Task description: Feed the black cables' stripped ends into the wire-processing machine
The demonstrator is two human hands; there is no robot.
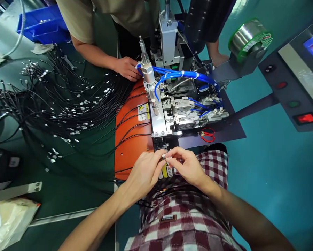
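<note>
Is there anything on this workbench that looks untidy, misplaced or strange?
The black cables lie in a tangled heap on the green table, not in bundles. Red-handled cutters lie loose on the machine's dark base plate. The left hand and right hand pinch a small metal part; nothing odd there.

Left hand (143, 172) and right hand (186, 165) meet fingertip to fingertip, pinching a small connector (163, 157) just below the machine (172, 108). Cables (67, 101) lie spread on the table (75, 181). A co-worker's hand (126, 68) rests on them.
</note>
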